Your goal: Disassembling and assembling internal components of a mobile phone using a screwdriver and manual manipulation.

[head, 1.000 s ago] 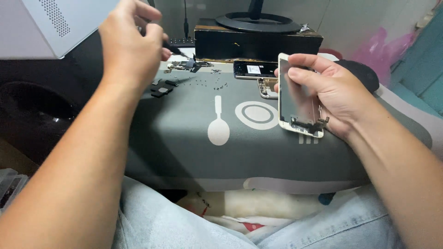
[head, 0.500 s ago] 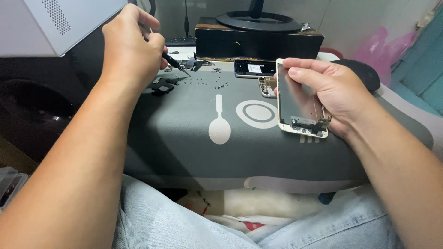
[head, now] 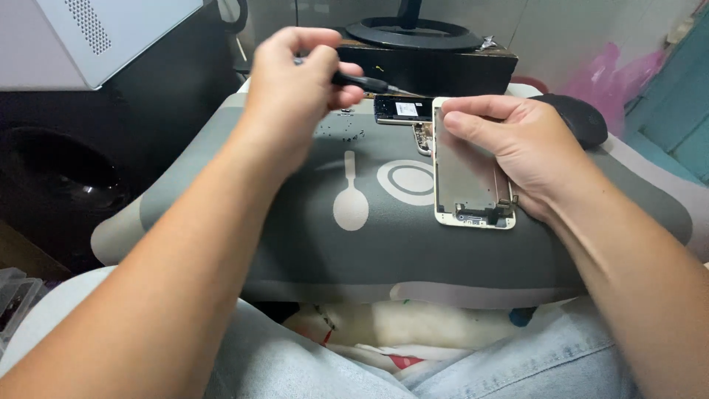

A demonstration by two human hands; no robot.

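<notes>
Head view, phone frame (head: 467, 170) in right hand (head: 517, 148), left hand (head: 295, 81) gripping screwdriver (head: 362, 81)

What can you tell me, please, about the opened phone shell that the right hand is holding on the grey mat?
The phone shell is a slim rectangular frame, pale gold or cream at the rim, with a dull grey metal inner plate exposed. Small dark parts and connectors sit at its near end. It lies lengthwise, pointing away from the person, on the grey mat, beside the white ring printed there. The right hand steadies it along its right edge, with fingertips on its far end. The left hand with its screwdriver is apart from it.
</notes>
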